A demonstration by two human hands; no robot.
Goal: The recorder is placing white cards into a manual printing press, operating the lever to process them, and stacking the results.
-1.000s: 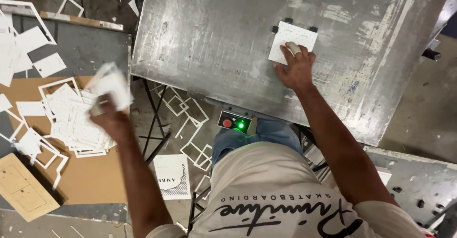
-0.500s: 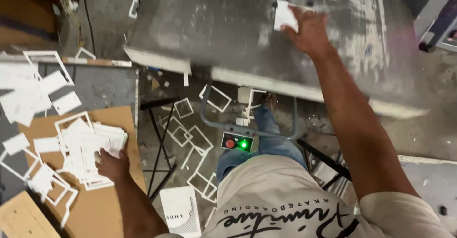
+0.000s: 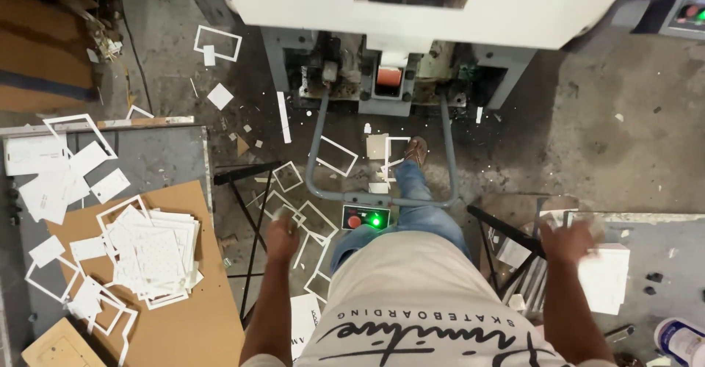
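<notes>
Reaching over the right-hand table (image 3: pixel 661 227), the right hand (image 3: pixel 565 240) rests its blurred fingers against the stack of white cards (image 3: pixel 604 279); whether they have closed on a card cannot be told. The left hand (image 3: pixel 282 236) hangs loosely curled and empty beside the cut card pile (image 3: pixel 158 258) on the brown board (image 3: pixel 194 323). Judged step: fetching a fresh blank. Completing it calls for one card separated cleanly from the stack.

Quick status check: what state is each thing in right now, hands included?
Left hand: empty, loosely closed, in mid-air.
Right hand: on the white card stack.
Control box: green light lit.
Punched sheets: loosely piled on cardboard.
Frame offcuts: scattered on floor.
</notes>
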